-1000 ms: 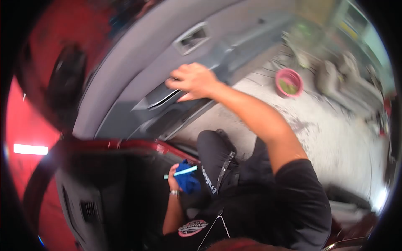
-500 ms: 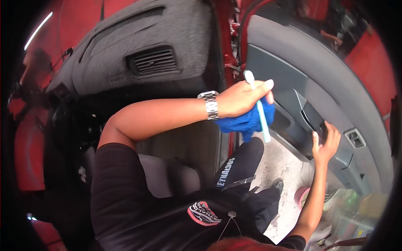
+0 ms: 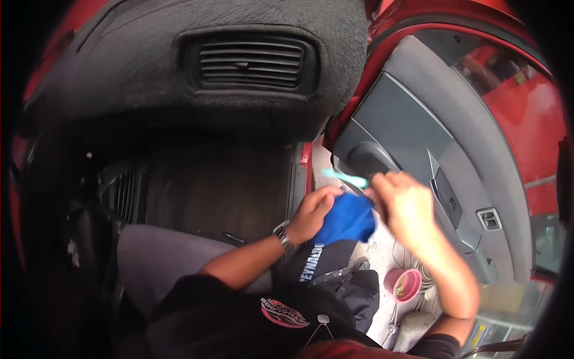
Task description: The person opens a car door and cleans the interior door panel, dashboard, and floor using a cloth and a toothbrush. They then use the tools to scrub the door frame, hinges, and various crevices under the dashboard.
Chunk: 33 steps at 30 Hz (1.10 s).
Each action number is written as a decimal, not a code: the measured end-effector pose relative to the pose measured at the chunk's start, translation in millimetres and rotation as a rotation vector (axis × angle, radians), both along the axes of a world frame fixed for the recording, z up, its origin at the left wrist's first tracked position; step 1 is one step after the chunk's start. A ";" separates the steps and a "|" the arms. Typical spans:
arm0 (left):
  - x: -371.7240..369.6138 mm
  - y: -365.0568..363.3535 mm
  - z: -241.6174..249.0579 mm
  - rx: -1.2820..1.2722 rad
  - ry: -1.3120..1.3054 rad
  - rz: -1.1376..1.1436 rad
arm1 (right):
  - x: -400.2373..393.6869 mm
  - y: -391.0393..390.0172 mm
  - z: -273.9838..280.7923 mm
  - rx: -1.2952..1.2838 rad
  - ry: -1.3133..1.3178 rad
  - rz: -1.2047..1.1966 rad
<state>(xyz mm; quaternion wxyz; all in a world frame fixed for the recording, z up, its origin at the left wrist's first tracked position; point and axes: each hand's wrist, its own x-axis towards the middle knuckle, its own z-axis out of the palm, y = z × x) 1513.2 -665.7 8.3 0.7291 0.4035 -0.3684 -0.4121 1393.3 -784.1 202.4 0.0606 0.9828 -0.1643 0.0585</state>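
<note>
My left hand (image 3: 314, 215), with a metal-band watch (image 3: 284, 236) at the wrist, is closed on a bunched blue cloth (image 3: 347, 218) above my knee. Facing it, my right hand (image 3: 408, 206) is blurred by motion and grips a light teal toothbrush (image 3: 345, 178). The brush's handle points left, over the cloth and toward my left fingers. Its other end is hidden in my right fingers. Both hands are close together in front of the open car door's grey inner panel (image 3: 412, 116).
A dashboard with an air vent (image 3: 251, 63) fills the upper left. The grey seat (image 3: 155, 254) is at lower left. The door has a pull recess (image 3: 447, 197) and a latch handle (image 3: 489, 219). On the floor stands a pink bucket (image 3: 403, 286).
My right hand has left the door pull and moved left to take the toothbrush. My left hand came down with the cloth and no longer holds the brush. The view shifted toward the dashboard.
</note>
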 end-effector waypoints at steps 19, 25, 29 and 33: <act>33.8 -32.9 -39.9 0.353 0.391 -0.155 | 167.5 -157.0 97.7 -0.887 0.075 0.168; 23.2 -31.0 -24.7 0.374 0.338 -0.164 | 172.3 -160.1 96.7 -0.818 0.013 -0.156; 23.8 -31.1 -31.2 0.380 0.347 -0.187 | 169.6 -141.6 109.7 -0.712 0.001 -0.202; 23.3 -31.9 -37.9 0.383 0.366 -0.188 | 173.9 -161.3 88.5 -0.756 -0.088 -0.147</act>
